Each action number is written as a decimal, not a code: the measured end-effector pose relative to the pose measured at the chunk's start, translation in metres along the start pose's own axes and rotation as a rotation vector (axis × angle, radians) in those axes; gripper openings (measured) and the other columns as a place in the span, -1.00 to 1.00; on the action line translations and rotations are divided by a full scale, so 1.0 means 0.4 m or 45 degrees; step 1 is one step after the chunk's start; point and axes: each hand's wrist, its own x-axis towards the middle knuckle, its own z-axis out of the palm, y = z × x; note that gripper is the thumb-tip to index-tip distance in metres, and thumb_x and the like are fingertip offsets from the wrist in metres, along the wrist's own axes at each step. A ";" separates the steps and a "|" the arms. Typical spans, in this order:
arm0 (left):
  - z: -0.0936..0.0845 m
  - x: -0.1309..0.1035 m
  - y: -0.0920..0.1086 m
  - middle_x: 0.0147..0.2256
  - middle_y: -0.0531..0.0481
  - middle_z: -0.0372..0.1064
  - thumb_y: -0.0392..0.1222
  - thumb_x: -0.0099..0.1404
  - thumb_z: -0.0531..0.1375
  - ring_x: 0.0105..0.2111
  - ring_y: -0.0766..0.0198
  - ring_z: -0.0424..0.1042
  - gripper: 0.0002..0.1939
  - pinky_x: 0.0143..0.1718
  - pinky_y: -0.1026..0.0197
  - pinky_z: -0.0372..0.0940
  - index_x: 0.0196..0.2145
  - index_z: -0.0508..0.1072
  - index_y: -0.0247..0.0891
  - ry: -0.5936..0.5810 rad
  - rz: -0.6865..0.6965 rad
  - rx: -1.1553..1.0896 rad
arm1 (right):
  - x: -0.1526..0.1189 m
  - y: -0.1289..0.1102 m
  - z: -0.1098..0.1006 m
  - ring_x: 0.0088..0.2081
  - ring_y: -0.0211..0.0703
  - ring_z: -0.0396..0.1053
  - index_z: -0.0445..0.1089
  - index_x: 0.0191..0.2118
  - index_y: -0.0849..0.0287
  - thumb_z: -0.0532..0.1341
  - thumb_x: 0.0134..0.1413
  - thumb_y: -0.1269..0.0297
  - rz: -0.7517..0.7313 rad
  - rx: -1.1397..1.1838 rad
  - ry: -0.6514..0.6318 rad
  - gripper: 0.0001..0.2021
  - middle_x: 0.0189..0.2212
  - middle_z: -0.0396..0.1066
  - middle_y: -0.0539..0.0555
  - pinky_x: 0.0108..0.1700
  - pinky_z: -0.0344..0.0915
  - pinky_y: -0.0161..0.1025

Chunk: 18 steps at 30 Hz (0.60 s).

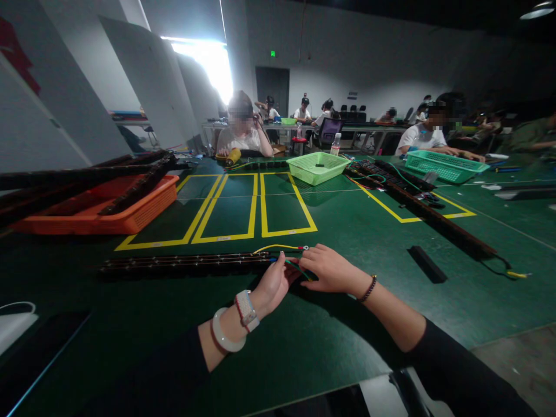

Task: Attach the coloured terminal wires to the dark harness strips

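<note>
A long, narrow black strip [186, 265] with rows of shiny contacts lies across the green table in front of me. My left hand [275, 282] is closed at its right end, thumb up, around the wires coming out there. Something small and blue shows beside that thumb. A green wire [293, 266] runs from there to my right hand [329, 270], whose fingers are bent around its end; the fingertips are partly hidden. Behind both hands, a yellow wire [278, 247] arches from the strip to a red-sleeved ring terminal [305, 248] close to my right knuckles.
An orange basket [147, 207] with long black strips stands left. A light green basket [319, 171] and a bottle [336, 145] are further back. Right lie a short black bar [426, 264], another long strip [443, 217] and a teal basket [447, 168]. People sit across the table.
</note>
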 end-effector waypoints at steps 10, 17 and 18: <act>0.008 -0.005 -0.001 -0.22 -0.21 0.44 -0.09 0.37 -0.02 -0.13 0.19 0.40 -0.66 0.04 0.09 0.20 -0.27 0.44 -0.41 -0.089 0.061 0.032 | -0.007 0.033 0.011 -0.28 -0.22 0.37 0.39 -0.12 0.20 0.08 0.21 0.39 0.364 0.199 0.263 -0.82 -0.30 0.41 0.10 -0.23 0.26 -0.32; -0.008 0.000 -0.006 -0.43 -0.12 0.39 -0.13 0.35 0.02 -0.35 0.26 0.40 -0.68 -0.15 0.14 0.27 -0.43 0.41 -0.39 0.023 0.072 0.146 | 0.002 0.049 0.048 -0.26 -0.17 0.39 0.35 -0.04 0.24 0.02 0.25 0.46 0.456 -0.069 -0.015 -0.76 -0.26 0.40 0.16 -0.23 0.28 -0.30; -0.009 0.000 -0.006 -0.44 -0.11 0.38 -0.14 0.35 0.02 -0.37 0.27 0.40 -0.67 -0.18 0.16 0.27 -0.45 0.40 -0.39 0.029 0.075 0.154 | 0.003 0.049 0.053 -0.27 -0.17 0.39 0.35 -0.05 0.24 0.03 0.25 0.46 0.428 -0.066 -0.096 -0.77 -0.27 0.41 0.15 -0.25 0.28 -0.30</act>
